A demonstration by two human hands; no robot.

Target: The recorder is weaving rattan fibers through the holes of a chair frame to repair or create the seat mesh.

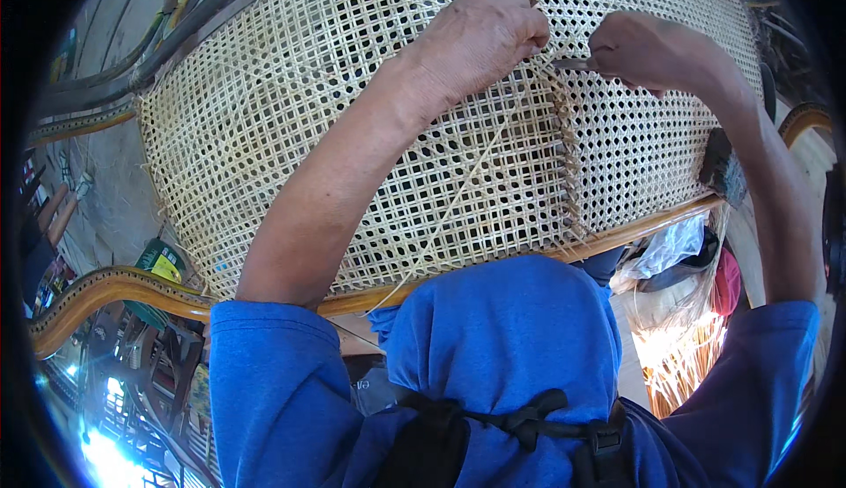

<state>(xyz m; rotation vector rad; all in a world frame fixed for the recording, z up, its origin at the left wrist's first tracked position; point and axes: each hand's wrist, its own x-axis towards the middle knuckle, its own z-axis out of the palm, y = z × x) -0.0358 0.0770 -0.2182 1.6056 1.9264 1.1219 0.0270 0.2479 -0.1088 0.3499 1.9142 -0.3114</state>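
A woven cane panel (pixel 379 171) with an open lattice spreads before me, crossed by a darker braided cane ridge (pixel 566 149). My left hand (pixel 493 34) is closed at the ridge's upper part, thumb and fingers pinched together; what lies between them is hidden. Just to its right, my right hand (pixel 639 52) grips a slim, pointed metal tool (pixel 575 64). The tool's tip points left and reaches the ridge close to my left fingers. A long loose cane strand (pixel 471 175) runs down from near the ridge across the lattice toward the near wooden rail.
A curved wooden frame (pixel 115 281) with a row of drilled holes borders the panel's near left. A dark brush-like thing (pixel 724 169) sits at its right edge. Clear plastic (pixel 674 245) and a bundle of loose cane strands (pixel 683 360) lie at the lower right.
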